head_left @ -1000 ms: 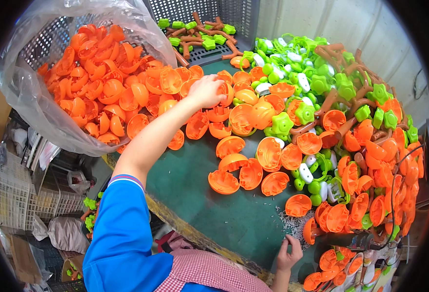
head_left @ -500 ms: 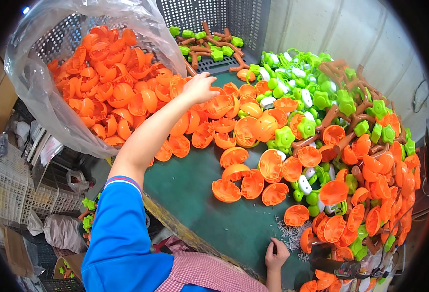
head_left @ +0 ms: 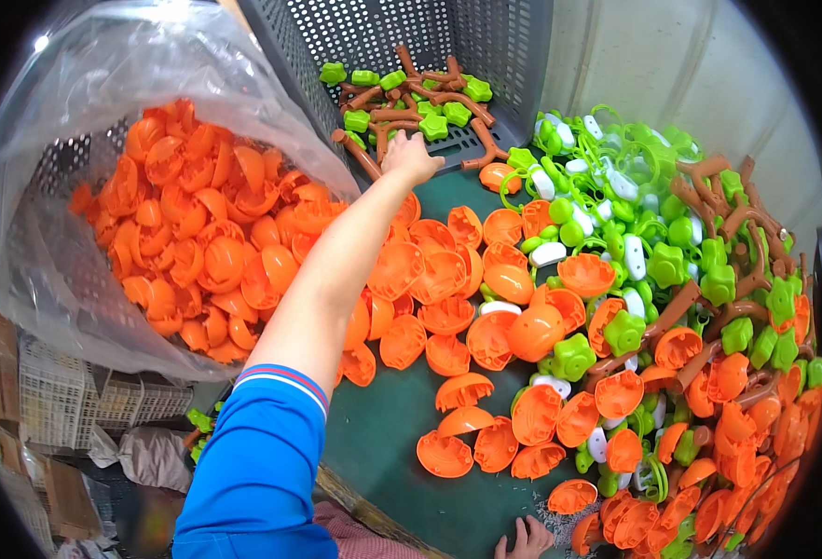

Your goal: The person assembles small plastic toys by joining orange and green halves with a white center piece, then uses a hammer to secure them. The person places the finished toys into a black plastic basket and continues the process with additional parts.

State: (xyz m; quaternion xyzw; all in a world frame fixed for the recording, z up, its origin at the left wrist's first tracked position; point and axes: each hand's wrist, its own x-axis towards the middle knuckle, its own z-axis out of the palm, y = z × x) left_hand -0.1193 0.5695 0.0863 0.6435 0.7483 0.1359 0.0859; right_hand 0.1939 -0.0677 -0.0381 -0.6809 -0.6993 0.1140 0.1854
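Observation:
Stretched far forward, my left hand (head_left: 413, 158) is at the lip of the grey perforated crate (head_left: 495, 56), its fingers apart and nothing visible in them. Just beyond the fingertips are brown branch-shaped pieces (head_left: 394, 115) and green star-shaped pieces (head_left: 433, 127). Orange half-round shells (head_left: 397, 270) lie under and beside my left forearm. Near the lower edge, my right hand (head_left: 525, 540) rests on the green tabletop (head_left: 383, 447) with fingers spread. Small metal pins (head_left: 560, 524) are scattered beside it, and a single orange shell (head_left: 571, 497) lies just beyond.
A clear plastic bag (head_left: 47, 270) full of orange shells (head_left: 197, 233) stands at left. Green and white looped pieces (head_left: 607, 196) are heaped against the pale wall (head_left: 691, 74). More shells and branches pile up at right. Below the table's left edge sits a white basket (head_left: 66, 391).
My left hand has moved from above the orange shells to the crate's branch pieces. The view has shifted, showing more of the crate. My right hand's fingers have spread on the tabletop.

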